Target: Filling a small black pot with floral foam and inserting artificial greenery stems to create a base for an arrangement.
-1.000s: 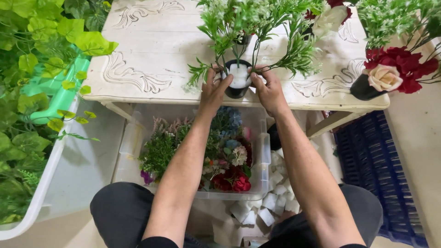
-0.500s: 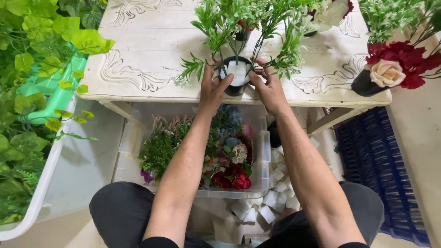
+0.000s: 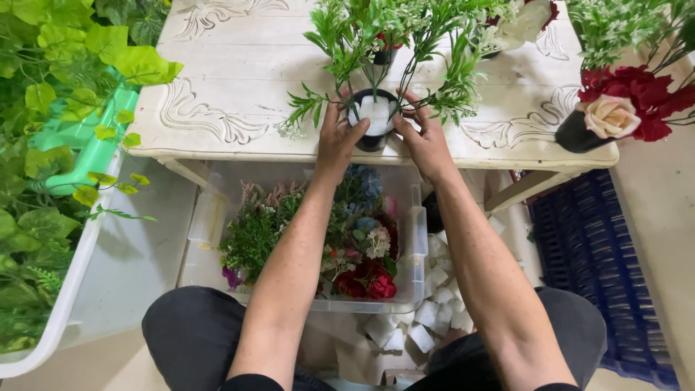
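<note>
Bare tabletop (image 3: 239, 65) lies open to the left of the small black pot (image 3: 373, 119); both hands, left hand (image 3: 339, 137) and right hand (image 3: 427, 141), close its sides; green sprigs (image 3: 405, 43) crowd the space above; a second black pot with red and cream flowers (image 3: 615, 116) blocks the table's right edge; leafy vines (image 3: 58, 108) hem the far left.

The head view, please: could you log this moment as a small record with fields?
left hand: cups the small black pot
right hand: cups the pot's other side
pot: white foam inside, green sprigs stuck in it
surface: white carved table
below: clear bin of artificial flowers
right: black pot with red and cream flowers
</note>
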